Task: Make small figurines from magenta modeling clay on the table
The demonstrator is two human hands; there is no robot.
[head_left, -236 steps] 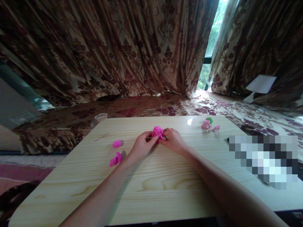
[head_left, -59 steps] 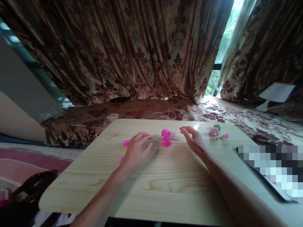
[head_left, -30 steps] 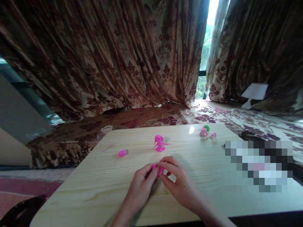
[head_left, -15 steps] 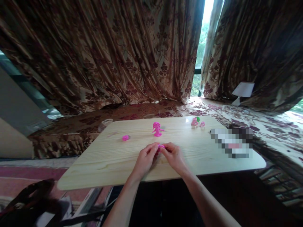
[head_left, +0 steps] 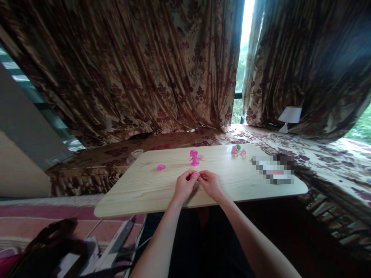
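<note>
My left hand (head_left: 185, 185) and my right hand (head_left: 210, 184) meet above the near part of the wooden table (head_left: 139, 193). Between their fingertips is a small piece of pink modelling clay or similar soft-looking stuff (head_left: 195, 175), mostly covered by the fingers. Both hands are closed in a pinch on it. Just beyond them a pink figure (head_left: 194, 158) stands upright, with strand-like parts at its top and one part sticking out to the right. A pink lump (head_left: 160, 167) lies farther left.
Small pink clear-looking pieces (head_left: 234, 150) and a green one (head_left: 239, 146) sit at the back right. A blurred-out flat item (head_left: 272, 170) lies at the right. A clear container (head_left: 135, 156) is behind the left edge; a white lamp (head_left: 290, 116) stands beyond.
The camera view has shifted a little, so the table sits differently in it. Both hands still pinch the pink piece, with the fingers slightly rearranged. The figure and lump stay in place.
</note>
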